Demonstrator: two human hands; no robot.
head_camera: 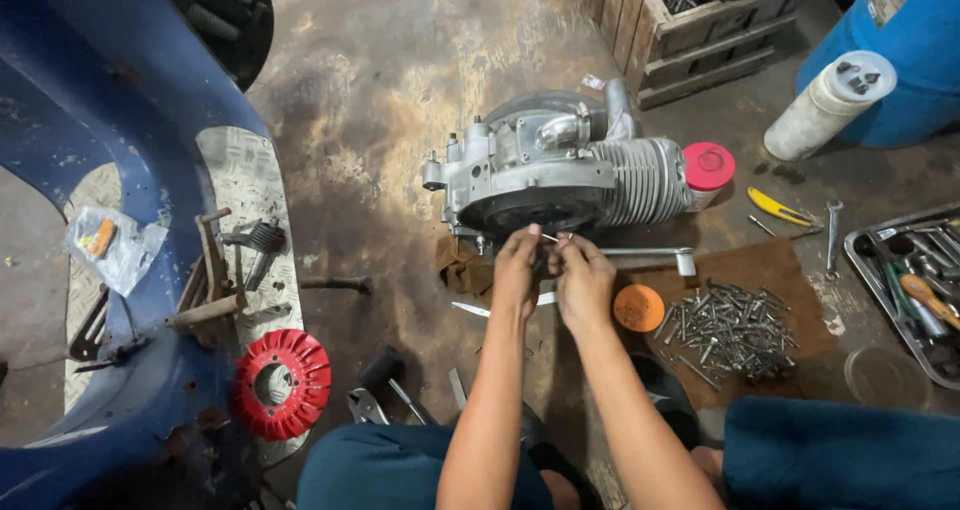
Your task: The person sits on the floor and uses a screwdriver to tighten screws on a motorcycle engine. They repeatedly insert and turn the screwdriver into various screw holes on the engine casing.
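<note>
One head-worn cam, looking steeply down and fwd past both forearms; silver finned metal engine (560, 175) sits centre at arm's reach on the stained concrete floor (380, 80).

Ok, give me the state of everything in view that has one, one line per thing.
left hand: pinching a small metal part with the right
right hand: fingertips closed on it
engine: lying on the floor, off the scooter
red cap: fitted on the cylinder end
bolts: loose heap on brown mat
red fan wheel: removed, flat on footboard
tool tray: full
</note>
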